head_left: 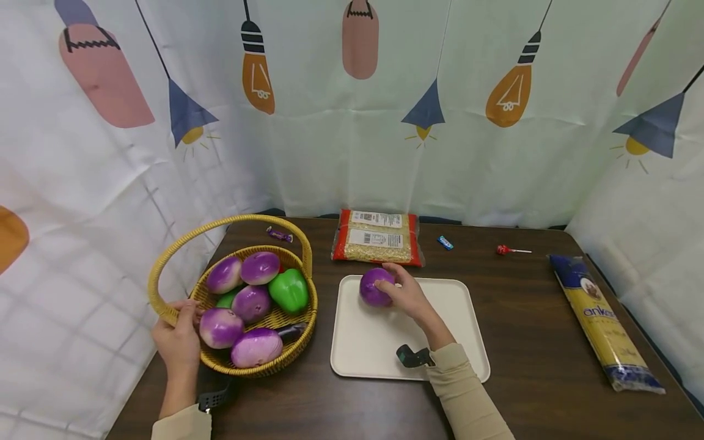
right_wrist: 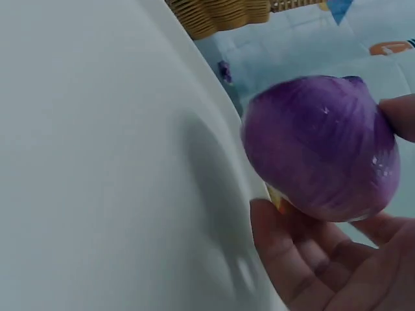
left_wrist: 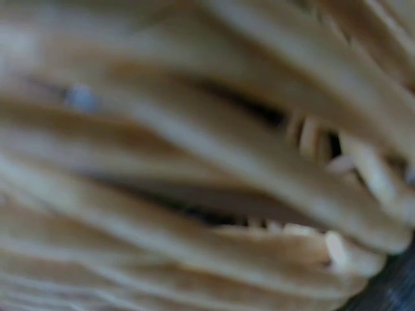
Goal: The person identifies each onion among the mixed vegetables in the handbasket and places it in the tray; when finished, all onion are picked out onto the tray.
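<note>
In the head view my right hand [head_left: 409, 300] holds a purple onion [head_left: 374, 287] over the upper left part of a white tray [head_left: 360, 348]. The right wrist view shows thumb and fingers around the glossy onion [right_wrist: 321, 149], its shadow falling on the tray [right_wrist: 97, 162]. At the left, my left hand [head_left: 178, 342] grips the yellow wicker basket [head_left: 315, 308] at its rim, by the foot of the tall handle [head_left: 236, 220]. Several purple onions [head_left: 252, 304], a green bell pepper [head_left: 289, 291] and a dark eggplant [head_left: 291, 332] lie inside. Blurred basket weave [left_wrist: 194, 142] fills the left wrist view.
Behind the tray lies a red-edged bag of grain [head_left: 379, 237]. A purple-wrapped candy [head_left: 279, 234], a blue-wrapped candy [head_left: 445, 242] and a red lollipop [head_left: 503, 250] lie along the back. A long yellow and blue pasta packet [head_left: 602, 321] rests at the right. Printed curtains [head_left: 330, 146] surround the dark table [head_left: 528, 342].
</note>
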